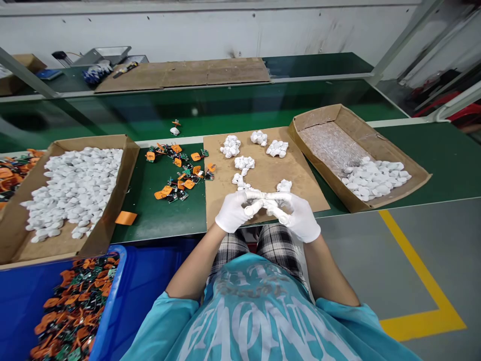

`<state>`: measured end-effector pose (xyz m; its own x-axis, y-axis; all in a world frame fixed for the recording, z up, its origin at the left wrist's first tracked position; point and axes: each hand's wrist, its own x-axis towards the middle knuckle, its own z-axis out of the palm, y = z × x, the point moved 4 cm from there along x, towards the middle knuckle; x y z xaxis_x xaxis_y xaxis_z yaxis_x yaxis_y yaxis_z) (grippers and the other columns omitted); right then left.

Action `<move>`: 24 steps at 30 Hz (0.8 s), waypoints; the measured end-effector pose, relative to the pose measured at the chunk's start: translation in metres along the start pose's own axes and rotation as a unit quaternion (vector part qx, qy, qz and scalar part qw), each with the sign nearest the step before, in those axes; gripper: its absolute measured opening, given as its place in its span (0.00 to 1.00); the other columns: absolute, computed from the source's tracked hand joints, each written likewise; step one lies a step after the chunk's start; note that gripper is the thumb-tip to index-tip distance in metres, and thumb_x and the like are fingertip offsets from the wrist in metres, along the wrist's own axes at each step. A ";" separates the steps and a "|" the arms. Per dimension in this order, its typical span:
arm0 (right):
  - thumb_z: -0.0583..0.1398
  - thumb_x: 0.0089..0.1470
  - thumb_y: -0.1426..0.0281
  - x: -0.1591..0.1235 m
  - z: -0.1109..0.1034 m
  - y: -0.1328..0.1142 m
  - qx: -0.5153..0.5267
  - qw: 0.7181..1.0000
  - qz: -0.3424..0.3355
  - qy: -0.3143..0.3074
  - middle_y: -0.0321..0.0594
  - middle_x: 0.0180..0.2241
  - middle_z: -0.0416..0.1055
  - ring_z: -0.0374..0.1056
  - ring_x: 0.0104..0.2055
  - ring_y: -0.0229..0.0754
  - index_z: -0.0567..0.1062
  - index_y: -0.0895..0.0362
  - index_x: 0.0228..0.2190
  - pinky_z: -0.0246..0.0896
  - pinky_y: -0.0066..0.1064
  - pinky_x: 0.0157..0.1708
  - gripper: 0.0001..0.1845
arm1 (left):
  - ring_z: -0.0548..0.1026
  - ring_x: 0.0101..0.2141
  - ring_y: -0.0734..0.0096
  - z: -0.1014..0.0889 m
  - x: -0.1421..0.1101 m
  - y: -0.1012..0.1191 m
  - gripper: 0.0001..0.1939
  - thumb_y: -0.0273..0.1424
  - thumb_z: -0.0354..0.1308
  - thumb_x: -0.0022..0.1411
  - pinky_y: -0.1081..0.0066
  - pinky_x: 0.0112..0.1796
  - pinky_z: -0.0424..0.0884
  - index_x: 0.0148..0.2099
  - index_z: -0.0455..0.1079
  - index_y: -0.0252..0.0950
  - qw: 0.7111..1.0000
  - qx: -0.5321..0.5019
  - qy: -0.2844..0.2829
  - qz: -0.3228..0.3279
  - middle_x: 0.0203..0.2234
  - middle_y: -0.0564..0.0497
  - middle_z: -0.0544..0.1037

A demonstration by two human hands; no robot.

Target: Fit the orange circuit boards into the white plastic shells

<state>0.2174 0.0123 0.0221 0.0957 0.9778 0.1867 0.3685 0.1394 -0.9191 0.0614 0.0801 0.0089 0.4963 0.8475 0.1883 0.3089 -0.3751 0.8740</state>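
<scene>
My left hand (233, 210) and my right hand (299, 214), both in white gloves, are close together above the front edge of a cardboard sheet (308, 193). Their fingers are bent and the fingertips come together in a pinch. Whatever sits between them is white on white, and I cannot make it out. Just beyond the fingers are small heaps of white rounded pieces, one (284, 185) beside my right fingertips and one (240, 180) beyond my left. More heaps, such as one of white pieces (230, 146), lie farther back on the sheet.
Small circuit boards with orange tabs (184, 175) lie left of the sheet. A cardboard box (131, 160) of white pieces stands far left, another box (417, 175) at right. A blue bin (122, 271) of orange-tabbed boards is lower left. An orange piece (126, 218) lies near the edge.
</scene>
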 end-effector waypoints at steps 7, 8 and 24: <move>0.66 0.48 0.58 -0.001 0.006 0.015 0.151 0.987 0.052 -0.017 0.41 0.36 0.78 0.75 0.37 0.45 0.76 0.53 0.40 0.72 0.38 0.40 0.19 | 0.78 0.30 0.67 0.008 0.000 -0.003 0.21 0.42 0.62 0.52 0.70 0.30 0.73 0.43 0.74 0.32 0.969 -0.188 -0.096 -0.124 0.33 0.46 0.81; 0.65 0.48 0.58 0.000 0.005 0.015 0.126 0.991 0.037 -0.008 0.42 0.38 0.78 0.75 0.39 0.46 0.76 0.54 0.40 0.72 0.38 0.41 0.18 | 0.78 0.31 0.66 0.008 0.001 -0.002 0.22 0.42 0.64 0.51 0.71 0.31 0.74 0.44 0.74 0.32 0.969 -0.192 -0.100 -0.121 0.33 0.46 0.81; 0.63 0.51 0.54 0.002 0.000 0.016 0.127 0.990 0.048 -0.034 0.37 0.26 0.74 0.74 0.26 0.41 0.73 0.55 0.38 0.70 0.33 0.29 0.19 | 0.79 0.35 0.68 0.007 0.002 -0.002 0.19 0.32 0.64 0.52 0.72 0.36 0.74 0.48 0.74 0.33 0.987 -0.126 -0.056 -0.085 0.38 0.46 0.81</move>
<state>0.2231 0.0163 0.0077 0.0541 0.9954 0.0794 0.1161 0.0728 -0.9906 0.0674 0.0802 0.0043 0.5450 0.8384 -0.0093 0.1911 -0.1134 0.9750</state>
